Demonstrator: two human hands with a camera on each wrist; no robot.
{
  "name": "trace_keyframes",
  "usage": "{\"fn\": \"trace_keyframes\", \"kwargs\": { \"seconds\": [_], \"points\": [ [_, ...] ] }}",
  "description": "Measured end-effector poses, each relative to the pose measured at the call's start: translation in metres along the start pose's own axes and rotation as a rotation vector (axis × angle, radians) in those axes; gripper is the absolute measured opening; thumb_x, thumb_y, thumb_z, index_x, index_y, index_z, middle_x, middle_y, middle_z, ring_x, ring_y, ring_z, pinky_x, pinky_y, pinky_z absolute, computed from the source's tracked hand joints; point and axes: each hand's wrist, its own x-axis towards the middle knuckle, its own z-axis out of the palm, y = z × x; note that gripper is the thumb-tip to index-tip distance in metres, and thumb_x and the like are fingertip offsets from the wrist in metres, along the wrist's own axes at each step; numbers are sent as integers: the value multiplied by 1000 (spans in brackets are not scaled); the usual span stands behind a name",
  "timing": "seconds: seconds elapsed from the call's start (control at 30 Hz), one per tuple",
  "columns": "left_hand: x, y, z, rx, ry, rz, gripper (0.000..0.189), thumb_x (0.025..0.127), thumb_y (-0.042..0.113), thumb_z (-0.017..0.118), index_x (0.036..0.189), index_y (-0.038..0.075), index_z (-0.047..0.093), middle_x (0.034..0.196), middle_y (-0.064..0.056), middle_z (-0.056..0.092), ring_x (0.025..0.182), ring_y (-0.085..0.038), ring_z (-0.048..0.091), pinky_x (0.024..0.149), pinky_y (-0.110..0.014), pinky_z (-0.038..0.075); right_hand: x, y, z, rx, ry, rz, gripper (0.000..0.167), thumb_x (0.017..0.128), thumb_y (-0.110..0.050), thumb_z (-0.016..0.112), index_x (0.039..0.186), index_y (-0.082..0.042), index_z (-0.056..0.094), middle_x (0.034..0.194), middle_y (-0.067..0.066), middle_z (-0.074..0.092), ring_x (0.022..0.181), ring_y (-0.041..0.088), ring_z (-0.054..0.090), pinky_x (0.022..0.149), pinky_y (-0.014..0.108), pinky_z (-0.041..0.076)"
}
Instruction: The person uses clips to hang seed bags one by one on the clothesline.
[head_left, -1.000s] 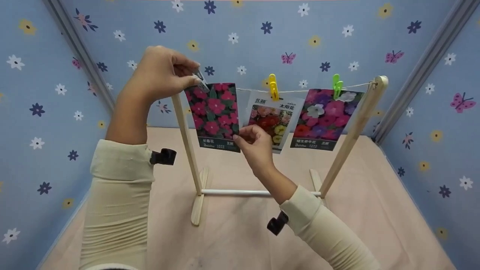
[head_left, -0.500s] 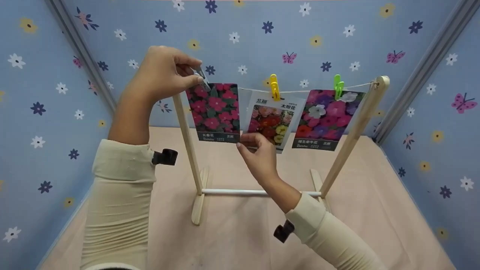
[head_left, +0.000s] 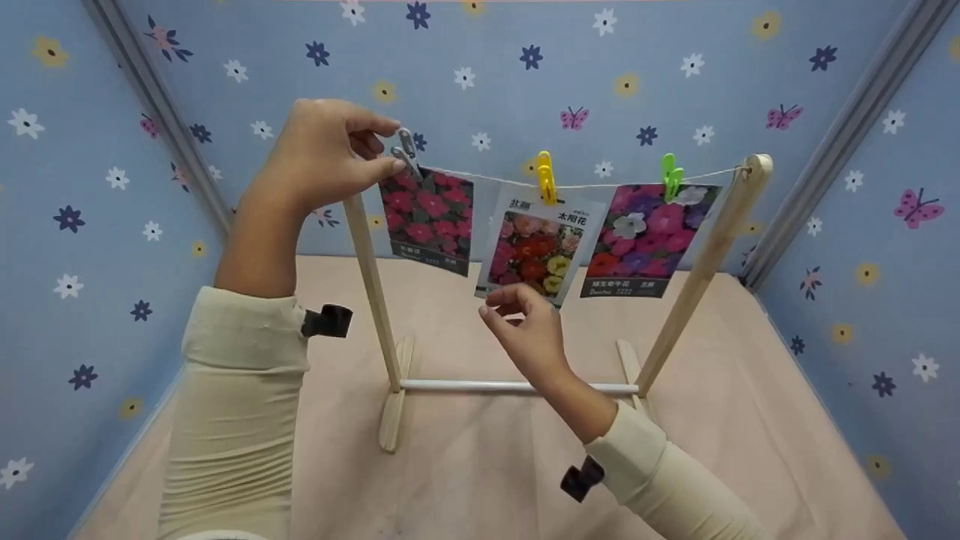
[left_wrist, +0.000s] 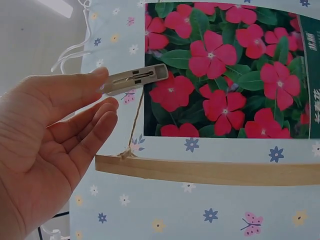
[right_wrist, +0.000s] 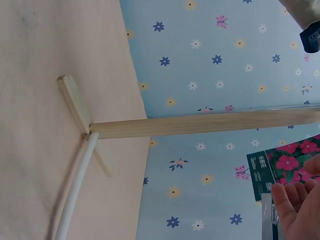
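Note:
My left hand (head_left: 322,154) is at a silver clip (head_left: 407,154) on the top edge of a pink-flower seed packet (head_left: 429,214), at the line's left end. Its index finger and thumb are spread apart at the clip's handles. In the left wrist view the thumb tip overlaps the end of the clip (left_wrist: 142,78), while the other fingers stay below it. My right hand (head_left: 534,334), fingers loosely bent and holding nothing, is below and right of that packet. It overlaps the lower edge of a white seed packet (head_left: 510,225).
A yellow clip (head_left: 546,178) holds the white packet on the string (head_left: 600,186). Under a green clip (head_left: 671,177) hangs a purple-and-pink packet (head_left: 649,225). The string runs between wooden posts (head_left: 705,240), joined low down by a white rod (head_left: 465,385).
My right hand has let go of the pink-flower packet and moved down and right. The packet's lower end has swung back. My left fingers have spread at the silver clip, whose handles now stand apart.

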Motion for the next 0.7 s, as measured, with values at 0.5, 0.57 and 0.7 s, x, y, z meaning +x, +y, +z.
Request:
{"fn": "trace_keyframes", "kwargs": {
  "seconds": [0.5, 0.57, 0.7],
  "points": [
    [-24, -11, -4, -19, 156, 126, 31, 84, 16, 77, 111, 1, 73, 100, -10, 70, 77, -17, 64, 69, -12, 46, -7, 14, -32, 158, -5, -9, 19, 88, -8, 73, 102, 1, 65, 100, 14, 63, 85, 22, 61, 75, 30, 56],
    [-28, -14, -3, -38, 172, 143, 30, 84, 14, 78, 110, 1, 73, 99, -10, 70, 75, -13, 63, 68, -12, 47, -8, 16, -37, 163, -9, -17, 19, 87, -8, 73, 102, 1, 65, 100, 12, 63, 86, 22, 61, 75, 30, 56],
    [-37, -20, 1, -76, 196, 171, 30, 81, 11, 80, 108, -1, 73, 99, -10, 70, 72, -5, 61, 66, -13, 48, -13, 16, -48, 140, -32, -30, 22, 87, -8, 73, 104, 2, 64, 102, 9, 63, 89, 21, 61, 75, 28, 55]
  ]
}}
